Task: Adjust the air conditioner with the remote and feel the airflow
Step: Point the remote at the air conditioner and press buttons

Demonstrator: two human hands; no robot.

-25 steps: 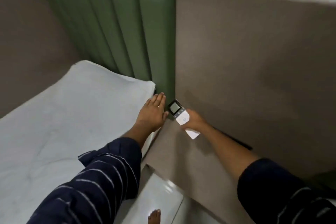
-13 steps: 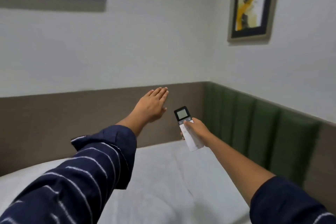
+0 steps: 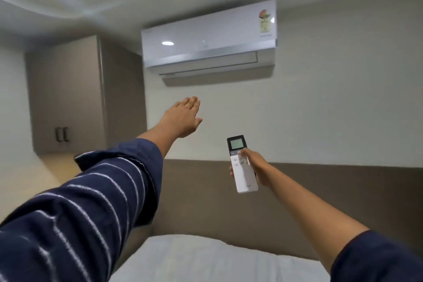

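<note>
A white wall-mounted air conditioner hangs high on the pale wall, its bottom flap looking nearly shut. My left hand is stretched out flat below it, palm down, fingers together and holding nothing. My right hand grips a slim white remote with a dark top and a small grey screen, pointed up towards the unit. My thumb rests on the buttons just under the screen.
A grey-brown wardrobe with two dark handles stands at the left. A brown padded panel runs along the wall's lower part. A white bed lies below my arms.
My view has swung up and left from the bed corner to the wall with the air conditioner. Both arms have risen; the left hand stays flat and the right keeps the remote.
</note>
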